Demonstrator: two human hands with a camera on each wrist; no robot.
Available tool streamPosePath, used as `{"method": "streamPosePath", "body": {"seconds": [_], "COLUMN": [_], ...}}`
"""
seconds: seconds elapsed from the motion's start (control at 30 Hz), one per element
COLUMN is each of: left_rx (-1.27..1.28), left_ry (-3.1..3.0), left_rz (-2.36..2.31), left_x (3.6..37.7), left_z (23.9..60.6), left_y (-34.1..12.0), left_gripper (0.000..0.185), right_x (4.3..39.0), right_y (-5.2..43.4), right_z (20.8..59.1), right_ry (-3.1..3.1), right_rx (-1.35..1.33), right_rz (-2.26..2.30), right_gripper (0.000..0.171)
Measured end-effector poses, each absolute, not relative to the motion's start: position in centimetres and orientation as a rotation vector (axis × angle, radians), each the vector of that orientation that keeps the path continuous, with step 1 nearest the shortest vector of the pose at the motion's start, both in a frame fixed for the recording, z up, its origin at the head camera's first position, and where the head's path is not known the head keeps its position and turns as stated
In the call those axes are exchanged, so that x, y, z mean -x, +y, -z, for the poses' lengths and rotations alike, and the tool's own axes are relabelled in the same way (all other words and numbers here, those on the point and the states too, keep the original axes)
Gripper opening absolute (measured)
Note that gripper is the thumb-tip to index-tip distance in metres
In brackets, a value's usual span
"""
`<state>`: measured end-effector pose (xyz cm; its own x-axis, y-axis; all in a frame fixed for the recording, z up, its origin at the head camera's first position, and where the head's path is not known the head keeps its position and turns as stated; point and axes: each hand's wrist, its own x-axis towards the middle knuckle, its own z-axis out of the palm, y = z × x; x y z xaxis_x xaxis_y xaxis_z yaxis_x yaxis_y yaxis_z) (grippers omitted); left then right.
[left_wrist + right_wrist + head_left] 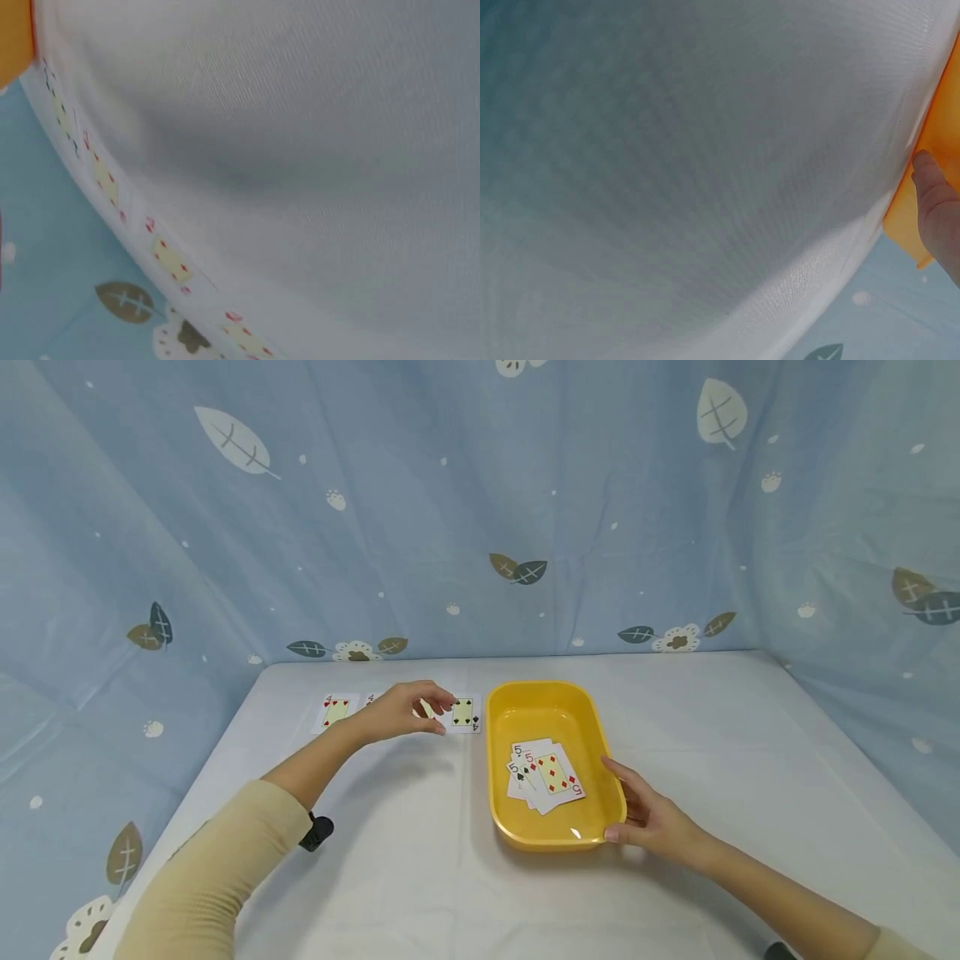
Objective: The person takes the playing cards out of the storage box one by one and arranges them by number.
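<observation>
My left hand (408, 710) hovers over a row of playing cards, its fingers loosely bent with nothing between them. Nearest to its fingertips lies a four of spades (467, 714), face up. A four of hearts (335, 712) is at the row's left end; the cards between are partly hidden by the hand. The left wrist view shows red-suited cards (171, 259) along the table's far edge. My right hand (656, 818) grips the right side of a yellow plastic tray (525, 714) near its front corner. Inside the tray, several fives (553, 772) overlap in a loose pile.
White cloth covers the table (397, 885). Behind it hangs a blue curtain (450, 510) with leaf and flower prints. A black strap piece (317, 832) shows at the left wrist.
</observation>
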<state>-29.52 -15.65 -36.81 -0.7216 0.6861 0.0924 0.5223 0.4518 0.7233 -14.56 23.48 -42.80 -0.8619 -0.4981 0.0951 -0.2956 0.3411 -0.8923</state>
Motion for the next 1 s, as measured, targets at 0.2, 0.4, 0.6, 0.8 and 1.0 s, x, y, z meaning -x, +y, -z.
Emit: {"method": "streamPosePath", "body": {"seconds": [0.2,0.4,0.6,0.8,1.0], "left_rx": [-1.135,-1.276,-1.405,-1.470,-1.463], "left_ry": [2.429,2.406,2.349,2.310,2.271], "left_rz": [-1.138,-1.120,-1.099,-1.007,-0.935], "left_x": [29.0,28.6,28.2,27.9,27.6], "left_z": [36.9,36.9,36.5,36.7,36.6], "left_y": [-14.1,-12.6,-10.6,-8.5,-6.4], "left_gripper": [0.044,0.042,0.041,0.043,0.042], "right_x": [14.6,14.6,14.6,14.6,14.6], "right_y": [23.5,23.5,23.6,23.6,23.5], "right_z": [42.9,42.9,42.8,42.9,42.7], "right_ry": [2.417,2.413,2.429,2.406,2.390], "right_rx": [0.730,0.710,0.712,0.732,0.723], "right_rz": [1.538,1.535,1.517,1.529,1.539], "right_gripper": [0.084,0.085,0.086,0.085,0.085]}}
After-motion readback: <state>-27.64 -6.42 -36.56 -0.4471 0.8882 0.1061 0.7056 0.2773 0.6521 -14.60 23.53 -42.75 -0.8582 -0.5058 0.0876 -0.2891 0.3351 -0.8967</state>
